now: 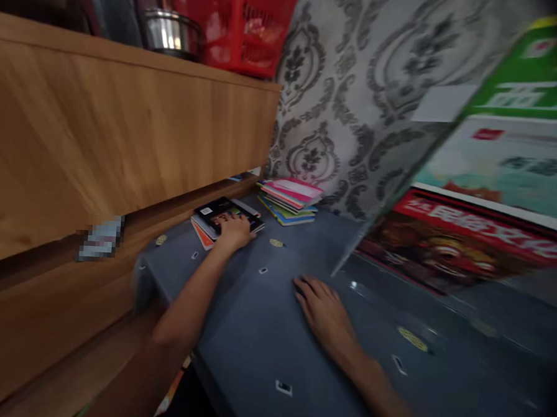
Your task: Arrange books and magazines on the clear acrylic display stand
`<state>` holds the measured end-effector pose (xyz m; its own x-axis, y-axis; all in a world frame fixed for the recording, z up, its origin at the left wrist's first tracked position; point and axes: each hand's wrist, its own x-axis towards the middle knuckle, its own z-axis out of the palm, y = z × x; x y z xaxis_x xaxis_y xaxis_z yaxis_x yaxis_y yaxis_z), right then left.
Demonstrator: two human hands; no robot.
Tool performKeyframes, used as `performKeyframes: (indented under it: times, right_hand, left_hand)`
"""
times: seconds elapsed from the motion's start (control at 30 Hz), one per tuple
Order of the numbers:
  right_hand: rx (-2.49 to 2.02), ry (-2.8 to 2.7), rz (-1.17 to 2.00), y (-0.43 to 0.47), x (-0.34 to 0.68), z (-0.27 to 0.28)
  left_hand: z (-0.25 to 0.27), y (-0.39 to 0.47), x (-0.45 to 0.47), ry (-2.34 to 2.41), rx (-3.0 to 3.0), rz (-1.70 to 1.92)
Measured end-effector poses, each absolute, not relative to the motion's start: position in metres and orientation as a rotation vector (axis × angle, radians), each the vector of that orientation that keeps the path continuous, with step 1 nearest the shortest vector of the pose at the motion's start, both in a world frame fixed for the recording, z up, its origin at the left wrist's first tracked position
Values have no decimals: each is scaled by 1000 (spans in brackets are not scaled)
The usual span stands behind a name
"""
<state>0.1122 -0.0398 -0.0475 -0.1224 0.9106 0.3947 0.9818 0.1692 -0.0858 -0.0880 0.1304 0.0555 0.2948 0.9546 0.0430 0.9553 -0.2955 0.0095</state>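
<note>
My left hand (235, 231) reaches forward and lies on the dark-covered book (207, 211), fingers stretched over its cover. That book tops a small pile, with an orange and white edge poking out underneath. My right hand (322, 304) rests palm down on the dark blue tabletop (253, 331), fingers extended and nothing in them. Just beyond the piled books stands a taller stack of colourful books (291, 200), a pink one on top. Both hands look slightly blurred.
A clear stand holding upright books (449, 242) rises on the right. To the left is a wooden cabinet (138, 126), carrying a steel pot (172, 32) and a red plastic basket (241, 32). Patterned wallpaper (311, 110) covers the wall behind.
</note>
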Motion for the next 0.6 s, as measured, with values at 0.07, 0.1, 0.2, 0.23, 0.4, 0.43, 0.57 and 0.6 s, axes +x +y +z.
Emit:
performKeyframes:
  times: [0.07, 0.1, 0.2, 0.23, 0.4, 0.43, 0.57, 0.6]
  right_hand:
    - [-1765, -2080, -327, -36, 116, -59]
    - [-1760, -2070, -346, -35, 118, -62]
    - [-1758, -2045, -367, -34, 120, -67]
    - [-1755, -2043, -365, -34, 121, -68]
    - [-1746, -2053, -347, -33, 124, -70]
    - [-1744, -2052, -349, -32, 124, -70]
    - [-1735, -2041, -345, -32, 126, -71]
    - [-1732, -2044, -341, -32, 126, -71]
  left_hand:
    - [53, 134, -89, -1863, -2518, -82]
    - [53, 134, -90, -1866, -2523, -92]
    - [52, 134, -91, -1877, -2541, -119]
    - [53, 134, -91, -1881, -2547, -126]
    - [52, 137, -92, -1899, -2564, -155]
    - [51, 137, -92, -1900, -2566, -160]
    - [51, 136, -91, -1889, -2564, -189]
    - [52, 135, -91, -1882, -2563, -195]
